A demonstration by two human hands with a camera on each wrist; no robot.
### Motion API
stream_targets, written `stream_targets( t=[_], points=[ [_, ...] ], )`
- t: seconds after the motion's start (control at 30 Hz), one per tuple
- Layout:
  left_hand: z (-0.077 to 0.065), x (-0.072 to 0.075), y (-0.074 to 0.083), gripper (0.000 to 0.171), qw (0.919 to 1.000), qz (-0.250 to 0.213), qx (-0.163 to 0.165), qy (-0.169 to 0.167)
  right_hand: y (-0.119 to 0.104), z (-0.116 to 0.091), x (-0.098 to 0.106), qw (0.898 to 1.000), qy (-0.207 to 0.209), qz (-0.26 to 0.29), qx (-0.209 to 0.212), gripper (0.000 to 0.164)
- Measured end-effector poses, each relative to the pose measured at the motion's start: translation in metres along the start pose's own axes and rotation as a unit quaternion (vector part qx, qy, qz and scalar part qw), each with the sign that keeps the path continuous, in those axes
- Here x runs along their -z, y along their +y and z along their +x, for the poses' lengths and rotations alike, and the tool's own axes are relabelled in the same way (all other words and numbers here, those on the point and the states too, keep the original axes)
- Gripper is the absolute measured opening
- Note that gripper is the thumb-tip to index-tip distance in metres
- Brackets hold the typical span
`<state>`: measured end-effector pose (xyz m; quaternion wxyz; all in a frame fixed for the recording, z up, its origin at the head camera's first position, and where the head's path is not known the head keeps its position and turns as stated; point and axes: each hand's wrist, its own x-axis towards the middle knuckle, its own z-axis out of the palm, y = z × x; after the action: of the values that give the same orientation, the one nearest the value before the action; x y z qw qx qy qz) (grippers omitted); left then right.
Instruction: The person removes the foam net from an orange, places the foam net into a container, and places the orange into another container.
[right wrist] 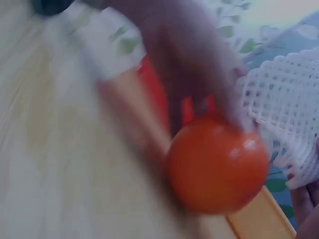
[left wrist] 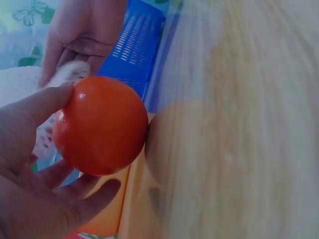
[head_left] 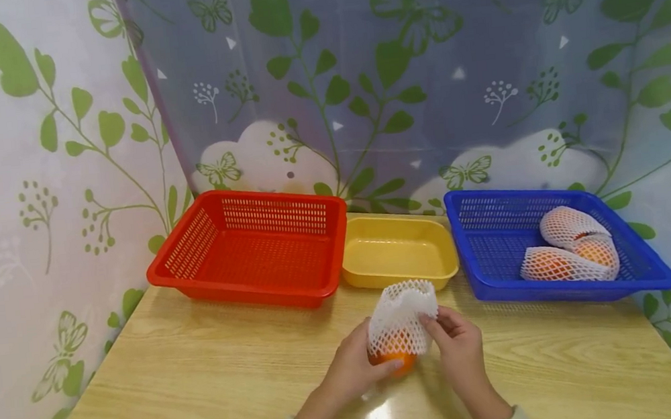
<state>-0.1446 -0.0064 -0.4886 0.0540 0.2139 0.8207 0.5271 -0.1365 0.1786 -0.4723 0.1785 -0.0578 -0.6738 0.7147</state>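
My left hand [head_left: 353, 363] holds a smooth orange fruit [head_left: 400, 361], thumb on one side and fingers on the other, low over the table. A white foam net sleeve [head_left: 403, 314] covers the fruit's upper part and stands up loosely above it. Its right edge is pinched between thumb and fingers of my right hand [head_left: 459, 346]. The left wrist view shows the fruit [left wrist: 102, 125] bare on the near side, with the left thumb against it. In the right wrist view the sleeve [right wrist: 289, 99] spreads to the right of the fruit [right wrist: 218, 166].
Behind the hands stand a red slotted basket [head_left: 247, 295] at left and a yellow tray [head_left: 399, 277] in the middle. At right, a blue basket [head_left: 562, 290] contains several net-wrapped orange fruits [head_left: 559, 262]. All rest on a wooden table [head_left: 207, 384] before a patterned curtain.
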Motion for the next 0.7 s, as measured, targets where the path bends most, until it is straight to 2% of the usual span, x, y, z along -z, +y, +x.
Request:
stream_targets(
  t=[0.13,0.23,0.37,0.57,0.7],
  points=[
    [-0.002,0.001,0.001,0.056,0.9994,0.033,0.005,0.001,-0.016,0.013,-0.001,0.997,0.016,0.061,-0.033,0.006],
    [-0.002,0.002,0.001,0.053,0.9985,0.054,-0.010,-0.003,-0.024,0.027,-0.005,0.997,0.013,0.075,-0.032,0.007],
    [-0.002,0.004,0.001,0.060,0.9973,0.070,-0.016,-0.017,-0.031,0.051,-0.013,0.994,0.012,0.095,-0.045,0.007],
    [-0.003,0.008,0.003,0.062,0.9964,0.077,-0.004,-0.035,-0.037,0.087,-0.028,0.992,-0.026,0.092,-0.084,0.032],
    [-0.004,0.010,0.002,0.060,0.9967,0.072,-0.006,-0.036,-0.038,0.106,-0.040,0.988,-0.039,0.088,-0.117,0.037]
  ],
)
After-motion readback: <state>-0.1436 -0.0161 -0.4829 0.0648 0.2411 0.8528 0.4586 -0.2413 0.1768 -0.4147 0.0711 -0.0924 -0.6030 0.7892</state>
